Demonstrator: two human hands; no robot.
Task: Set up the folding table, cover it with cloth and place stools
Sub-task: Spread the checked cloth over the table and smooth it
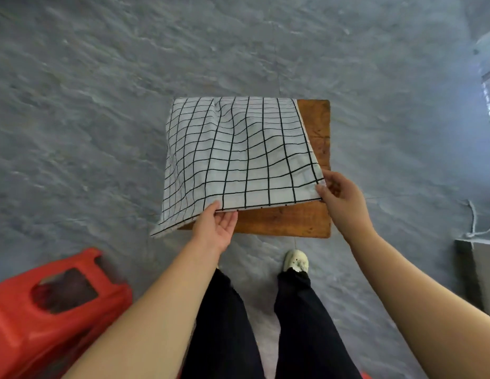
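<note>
Cloth held over the tabletop, seen from above.
Near left, a red plastic stool (46,302) stands on the grey floor (101,105); the left hand (215,228) and right hand (341,198) pinch, fingers closed, the near edge of the white black-gridded cloth (238,151), which covers most of the brown wooden tabletop (293,222), leaving its near and right margins bare.

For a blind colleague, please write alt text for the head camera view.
Both hands, left hand and right hand, hold the near edge of a black-grid white cloth over a small wooden table, its right side uncovered; red stool at left.
</note>
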